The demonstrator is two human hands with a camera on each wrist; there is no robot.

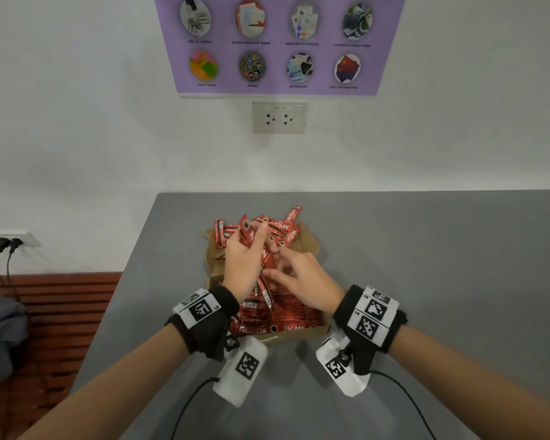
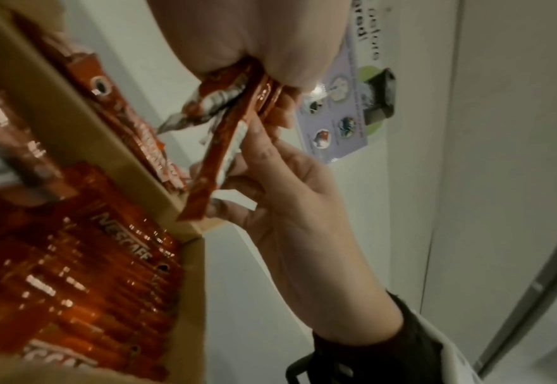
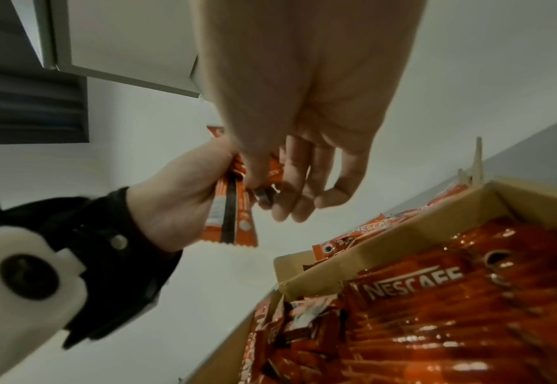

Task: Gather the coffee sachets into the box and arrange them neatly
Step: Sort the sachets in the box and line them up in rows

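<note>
A brown cardboard box [image 1: 302,335] lies on the grey table [image 1: 442,281], with red coffee sachets [image 1: 288,314] laid side by side in its near half. More sachets [image 1: 285,228] lie heaped at its far end, some over the rim. Above the box my left hand [image 1: 243,260] grips a bundle of sachets [image 2: 227,96]. My right hand [image 1: 300,279] reaches in from the right and pinches one sachet [image 3: 265,194] of that bundle between thumb and fingers. In the right wrist view the left hand [image 3: 178,192] holds the bundle [image 3: 231,220] upright over the box rim [image 3: 385,235].
The table's left edge runs close to the box, with a brown slatted bench [image 1: 51,312] and grey cloth [image 1: 0,328] below it. A white wall with a socket [image 1: 278,117] and a purple poster [image 1: 277,42] stands behind. Bare table surface lies right of the box.
</note>
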